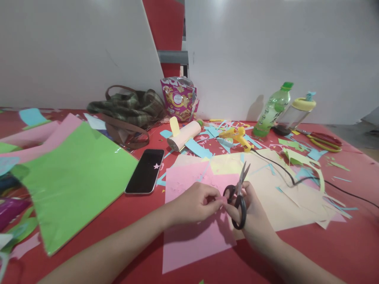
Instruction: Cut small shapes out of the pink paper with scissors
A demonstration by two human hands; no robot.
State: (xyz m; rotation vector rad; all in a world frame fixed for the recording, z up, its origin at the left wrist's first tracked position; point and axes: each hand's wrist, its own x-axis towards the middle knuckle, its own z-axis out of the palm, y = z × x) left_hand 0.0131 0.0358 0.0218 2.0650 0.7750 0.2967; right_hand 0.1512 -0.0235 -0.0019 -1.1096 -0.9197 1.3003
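Pink paper [192,236] lies flat on the red table [349,244] under both your hands. Your right hand [254,215] grips the black scissors [238,197], fingers through the loops, blades slightly parted and pointing away. Your left hand [194,203] pinches a small pink scrap just beside the handles. A phone [145,171] rests nearby to the left.

Black plastic-handled scissors with metal blades [239,192] lie over the matt pink paper sheet [192,228]; left of it, a glossy black glass-faced phone [145,171].
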